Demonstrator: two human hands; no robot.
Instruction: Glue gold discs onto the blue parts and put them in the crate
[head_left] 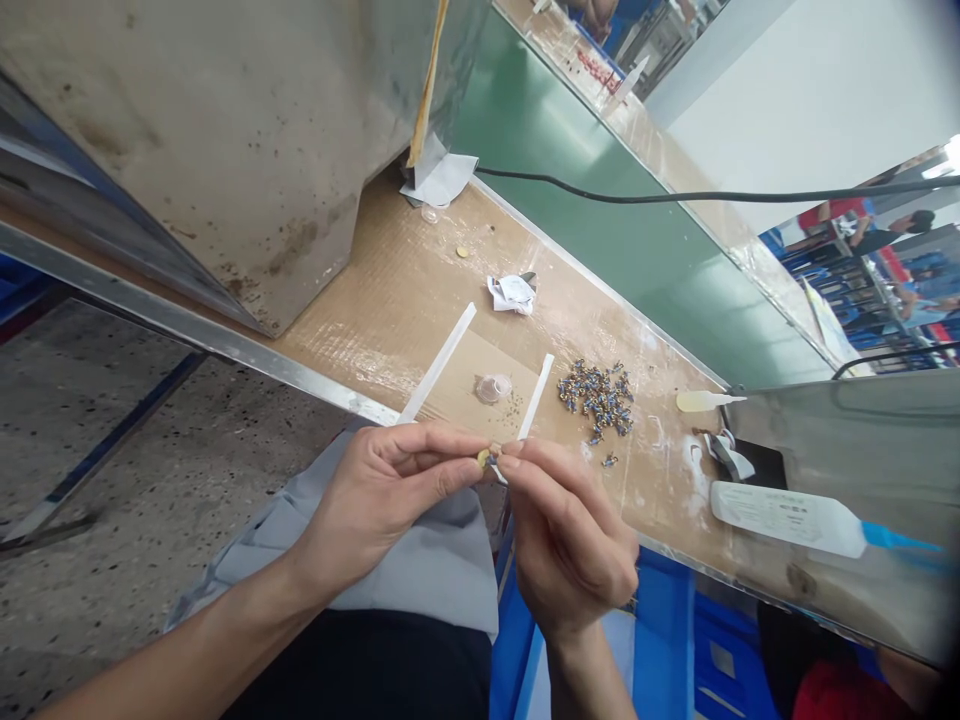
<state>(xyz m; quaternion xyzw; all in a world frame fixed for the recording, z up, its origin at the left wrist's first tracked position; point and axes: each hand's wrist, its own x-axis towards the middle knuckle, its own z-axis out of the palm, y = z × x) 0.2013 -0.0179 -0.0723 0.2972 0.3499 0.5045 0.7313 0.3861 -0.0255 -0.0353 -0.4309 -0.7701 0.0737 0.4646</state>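
Pinching tiny piece (490,458), left hand (386,485) and right hand (574,525) fingertips gripping it (detail blurred), blue pieces (598,396) lying far right.

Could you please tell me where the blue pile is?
In the head view, the pile lies right of centre, between a white strip and the small bottle.

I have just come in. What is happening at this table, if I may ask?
A seated person's left hand and right hand pinch a tiny yellow and blue piece between the fingertips, at the near edge of the table. Beyond the hands, a small clear cup stands between two white strips. A pile of small blue-and-metal parts lies to the right, and farther right, a large bottle lies on its side.
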